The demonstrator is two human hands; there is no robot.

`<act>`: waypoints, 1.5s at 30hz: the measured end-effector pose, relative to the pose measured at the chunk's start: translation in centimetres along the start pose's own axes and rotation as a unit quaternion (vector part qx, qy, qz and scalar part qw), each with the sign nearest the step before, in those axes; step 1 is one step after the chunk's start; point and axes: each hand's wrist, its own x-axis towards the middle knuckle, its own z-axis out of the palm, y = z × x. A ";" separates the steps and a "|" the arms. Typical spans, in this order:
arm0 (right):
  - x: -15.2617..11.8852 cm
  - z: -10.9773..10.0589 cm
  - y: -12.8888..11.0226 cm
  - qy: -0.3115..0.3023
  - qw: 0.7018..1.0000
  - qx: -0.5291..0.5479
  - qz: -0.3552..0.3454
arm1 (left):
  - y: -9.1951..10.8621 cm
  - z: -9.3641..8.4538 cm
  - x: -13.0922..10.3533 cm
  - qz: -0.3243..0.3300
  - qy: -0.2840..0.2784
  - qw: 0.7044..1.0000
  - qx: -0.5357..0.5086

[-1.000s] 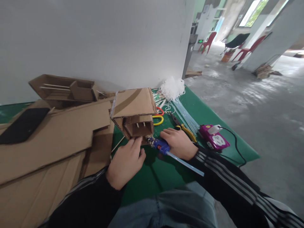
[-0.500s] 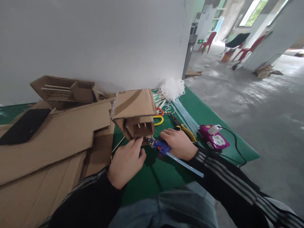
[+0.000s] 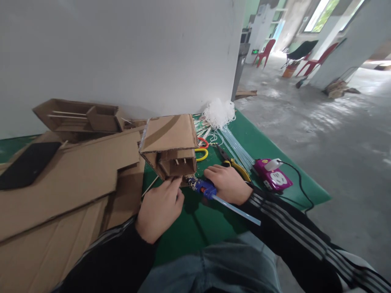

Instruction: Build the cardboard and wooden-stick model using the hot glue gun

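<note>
My right hand (image 3: 227, 184) is closed around a blue hot glue gun (image 3: 205, 189); a long clear glue stick (image 3: 236, 210) sticks out of its rear. Its nozzle, crusted with debris, points left at the lower front edge of an open cardboard box (image 3: 169, 134). My left hand (image 3: 160, 207) grips that lower edge, fingers together and pressed against it, the thumb lower down. Its fingertips are partly hidden. Inside the box's front opening, two short wooden stick ends show. A thin stick (image 3: 150, 186) lies left of the box.
Cardboard sheets (image 3: 73, 171) cover the left side, with a black phone (image 3: 29, 165) and another cardboard structure (image 3: 79, 116) on top. Right of the box lie scissors (image 3: 201, 154), pliers (image 3: 233, 162), glue sticks (image 3: 236, 146), white string (image 3: 219, 114) and a purple power strip (image 3: 273, 175). A wall stands behind.
The whole view has shifted slightly, so everything sits a little further left. My left thumb is a bit closer to the fingers; both hands otherwise keep their places at the box.
</note>
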 end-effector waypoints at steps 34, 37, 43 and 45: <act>0.8 -4.5 0.2 -0.085 0.996 -0.023 -0.013 | -0.1 0.2 -0.4 0.003 0.009 1.000 -0.022; -0.2 -5.1 1.4 -0.065 0.997 0.012 0.028 | -0.1 0.2 -0.5 -0.002 0.012 1.000 -0.029; -2.6 -5.3 3.9 0.009 0.957 0.229 0.180 | 0.0 0.0 -0.3 -0.007 0.003 1.000 -0.028; -3.2 -5.7 5.0 0.066 0.948 0.230 0.212 | 0.0 0.1 -0.3 -0.007 0.004 1.000 -0.027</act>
